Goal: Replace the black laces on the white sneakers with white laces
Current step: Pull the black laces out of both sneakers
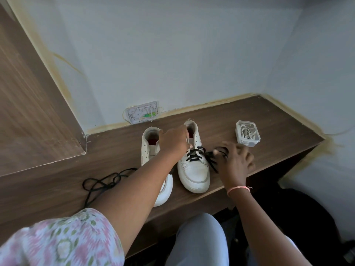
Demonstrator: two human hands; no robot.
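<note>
head view: the left hand (173,140) reached across to the collar of the right sneaker (194,160), fingers curled at the tongue and upper eyelets, apparently steadying the shoe; exactly what it gripped could not be told. the right hand (236,162) lay just right of that sneaker, fingers bent around a loosened black lace (199,154) that remained threaded through the lower eyelets, with loose loops bunched under the fingertips. the left sneaker (153,150), under the left forearm, showed bare eyelets. its removed black lace (103,182) lay in a loose tangle on the counter (269,116), left of the left arm. a clear tub of white laces (247,133) stood just beyond the right hand, untouched.

assessment: one shoe was stripped and the second partly unlaced. remaining work was to finish pulling this lace, then thread white laces through both sneakers. roughly a third done.
</note>
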